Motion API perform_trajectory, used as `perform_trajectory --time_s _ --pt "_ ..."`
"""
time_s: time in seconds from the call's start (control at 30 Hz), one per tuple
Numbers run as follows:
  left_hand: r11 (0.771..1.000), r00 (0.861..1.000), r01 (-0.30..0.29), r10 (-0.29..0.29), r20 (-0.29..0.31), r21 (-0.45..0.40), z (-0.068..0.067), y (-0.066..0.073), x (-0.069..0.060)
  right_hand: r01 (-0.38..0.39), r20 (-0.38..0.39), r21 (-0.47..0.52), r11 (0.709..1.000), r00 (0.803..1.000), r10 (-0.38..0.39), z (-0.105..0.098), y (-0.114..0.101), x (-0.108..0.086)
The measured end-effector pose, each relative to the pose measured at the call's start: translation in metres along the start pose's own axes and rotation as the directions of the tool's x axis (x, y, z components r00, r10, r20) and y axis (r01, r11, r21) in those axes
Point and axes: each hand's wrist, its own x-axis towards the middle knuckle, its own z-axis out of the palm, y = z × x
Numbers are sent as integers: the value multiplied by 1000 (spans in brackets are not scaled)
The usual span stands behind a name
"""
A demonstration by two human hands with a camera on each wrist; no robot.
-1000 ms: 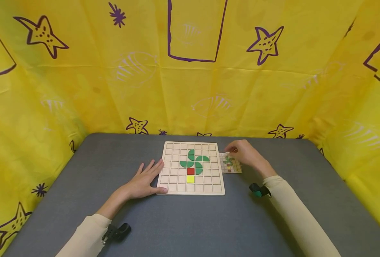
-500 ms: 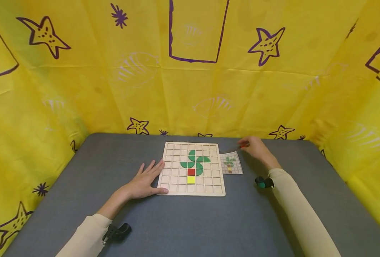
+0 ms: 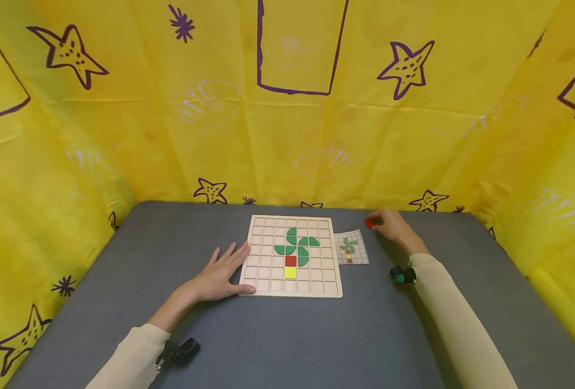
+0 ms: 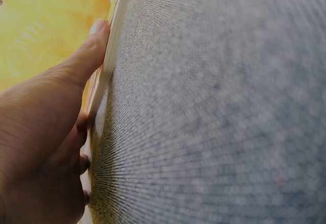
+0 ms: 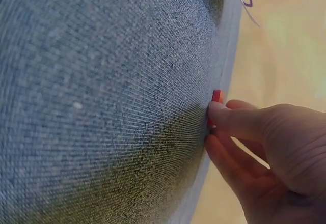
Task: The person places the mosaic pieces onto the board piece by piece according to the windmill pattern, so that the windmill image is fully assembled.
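Note:
A pale wooden grid board [image 3: 268, 275] lies on the table. Several green rounded pieces [image 3: 303, 256] form a pinwheel on it, with a red square [image 3: 291, 261] and a yellow square [image 3: 290, 273] below. My left hand [image 3: 218, 278] rests at the board's left side, fingers spread, its thumb on the front left corner. In the left wrist view, the thumb [image 4: 91, 51] lies along the board's edge. Beyond the card, my right hand [image 3: 393, 226] pinches a small red tile [image 3: 369, 223] between thumb and fingers. The right wrist view shows this red tile [image 5: 217, 95] edge-on, at the tabletop.
A printed pattern card [image 3: 362, 256] lies against the board's right side, with a similar green design on a grid. The dark grey table [image 3: 287, 340] runs back to a yellow curtain [image 3: 219, 135] with purple starfish drawings. Each wrist wears a black device [image 3: 180, 352].
My right hand has moved right, away from above the card, which is now uncovered. The red tile it pinches has come into view. The left hand stays on the board.

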Motion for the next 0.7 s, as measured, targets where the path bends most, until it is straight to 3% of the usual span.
perform_trajectory --time_s 0.7 --pt "1000 1000 2 -2 -2 -1 -3 2 -1 8 -47 84 996 999 -4 -4 3 -7"
